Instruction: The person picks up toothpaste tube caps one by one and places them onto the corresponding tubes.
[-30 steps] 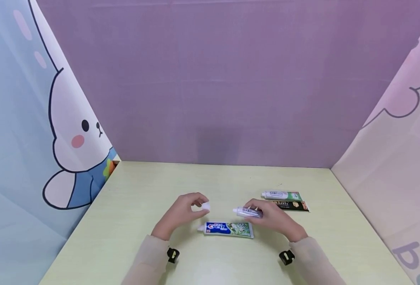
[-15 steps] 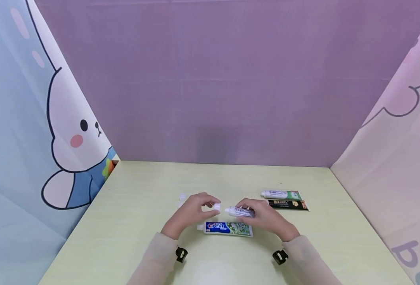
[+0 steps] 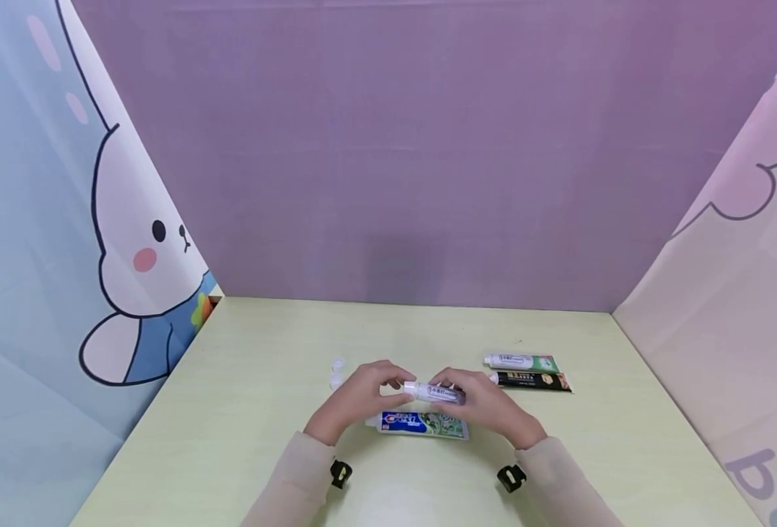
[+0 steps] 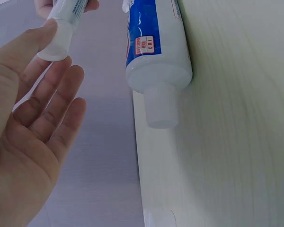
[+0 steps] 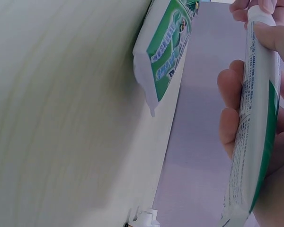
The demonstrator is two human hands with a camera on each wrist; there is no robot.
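My right hand (image 3: 487, 399) grips a small white and green toothpaste tube (image 5: 255, 109), its neck pointing left. Between thumb and fingertips, my left hand (image 3: 362, 391) pinches the white cap (image 4: 57, 41), which sits over the tube's neck in the left wrist view. The other left fingers are spread loosely. Right below both hands, a blue and green toothpaste tube (image 3: 417, 423) lies on the table with its white cap end (image 4: 162, 106) to the left.
Two small white caps (image 3: 336, 380) lie on the pale table (image 3: 263, 344), just beyond the left hand. A white and green toothpaste tube (image 3: 523, 361) and a black one (image 3: 533, 380) lie side by side at the right. A purple backdrop (image 3: 388, 146) stands behind.
My left hand has moved right with the cap, and my right hand slightly left with the tube. The gap between cap and neck has closed. The two small caps have come into view.
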